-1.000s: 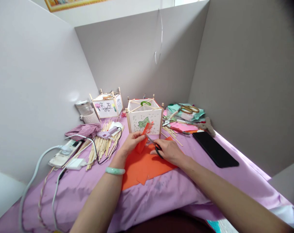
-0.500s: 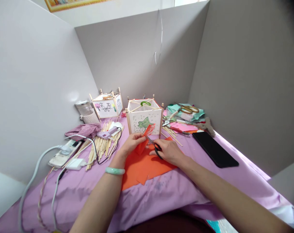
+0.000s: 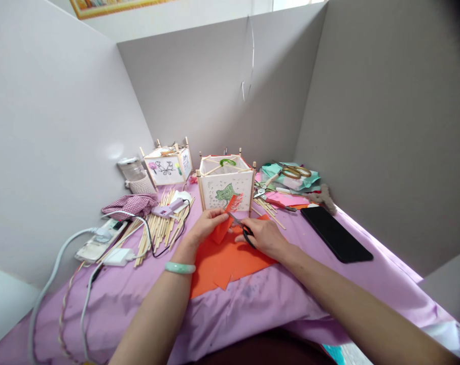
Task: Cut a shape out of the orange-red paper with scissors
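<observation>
Between the thumb and fingers of my left hand (image 3: 208, 226) is a strip of orange paper (image 3: 222, 229), its upper edge cut into a fringe. My right hand (image 3: 266, 236) grips black-handled scissors (image 3: 247, 234), whose blades point left and meet the strip near my left fingertips. Whether the blades are fully closed is too small to tell. Under both hands a larger orange sheet (image 3: 248, 261) lies flat, with a small cut piece at its front edge. Just behind stands a stick-framed paper lantern (image 3: 226, 190) with a green drawing on its front.
A second lantern (image 3: 168, 170) stands back left, beside a jar (image 3: 133, 172). Wooden sticks (image 3: 157, 230), a glue gun (image 3: 169, 208) and a power strip (image 3: 102, 241) with cables lie left. On the right are a black phone (image 3: 336, 234), pliers (image 3: 281, 204) and gold-handled scissors (image 3: 296, 171).
Hardly anything differs. The fingers of my right hand have shifted slightly on the scissors, while the strip and my left hand stay in place.
</observation>
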